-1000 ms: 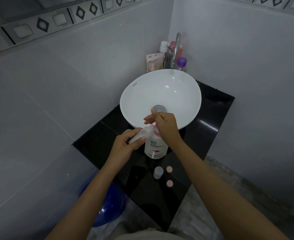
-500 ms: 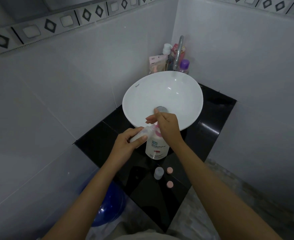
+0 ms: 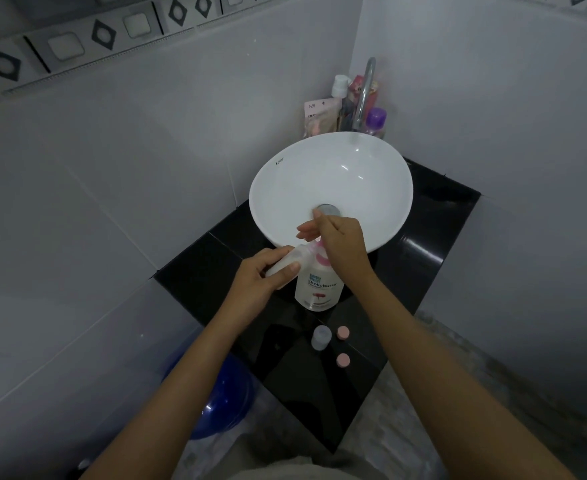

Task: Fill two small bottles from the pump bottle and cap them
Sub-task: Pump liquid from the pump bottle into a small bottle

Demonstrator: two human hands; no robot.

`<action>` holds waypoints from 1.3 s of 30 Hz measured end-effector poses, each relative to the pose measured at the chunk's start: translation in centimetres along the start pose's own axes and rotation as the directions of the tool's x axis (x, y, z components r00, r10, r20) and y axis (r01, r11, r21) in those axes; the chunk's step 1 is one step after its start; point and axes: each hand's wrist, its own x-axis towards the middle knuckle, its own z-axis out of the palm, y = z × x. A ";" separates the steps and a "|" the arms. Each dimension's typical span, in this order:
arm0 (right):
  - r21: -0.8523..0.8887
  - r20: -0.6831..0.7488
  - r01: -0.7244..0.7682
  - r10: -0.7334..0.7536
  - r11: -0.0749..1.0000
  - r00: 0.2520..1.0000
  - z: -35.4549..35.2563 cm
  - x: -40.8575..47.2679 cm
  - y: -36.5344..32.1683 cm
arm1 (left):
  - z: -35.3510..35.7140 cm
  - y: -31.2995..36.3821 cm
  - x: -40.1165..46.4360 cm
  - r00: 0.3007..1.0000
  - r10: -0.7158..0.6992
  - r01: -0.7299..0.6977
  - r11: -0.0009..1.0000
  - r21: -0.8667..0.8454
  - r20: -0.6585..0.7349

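A white pump bottle (image 3: 318, 289) with a pink pump head stands on the black counter (image 3: 423, 244) in front of the basin. My right hand (image 3: 340, 244) lies over the pump head with fingers fairly straight, hiding most of it. My left hand (image 3: 261, 282) grips a small translucent bottle (image 3: 290, 259), tilted with its mouth at the pump's spout. A second small translucent bottle (image 3: 321, 337) stands uncapped nearer me. Two pink caps (image 3: 343, 332) (image 3: 343, 359) lie beside it.
A white bowl basin (image 3: 330, 181) sits behind the pump bottle, with a chrome tap (image 3: 363, 95) and several toiletries (image 3: 340, 105) in the corner. Tiled walls close in left and right. A blue bucket (image 3: 216, 400) stands on the floor under the counter's left edge.
Both hands stay at the pump bottle in much the same pose. The view has shifted slightly; nothing was let go or picked up.
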 end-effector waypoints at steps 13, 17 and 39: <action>-0.141 0.021 -0.003 0.006 0.990 1.000 -0.4 0.3 -0.9 | -0.3 0.5 0.3 1.000 0.015 -0.015 1.000 -0.004 0.008; -0.073 -0.032 0.001 -0.003 0.997 0.999 0.0 -0.3 -0.5 | -0.4 0.2 0.3 1.000 0.011 -0.010 1.000 -0.021 0.021; -0.034 0.070 -0.038 0.040 0.999 0.997 -0.4 0.0 -0.4 | -0.3 -1.5 0.8 0.998 0.058 -0.056 0.983 0.173 -0.003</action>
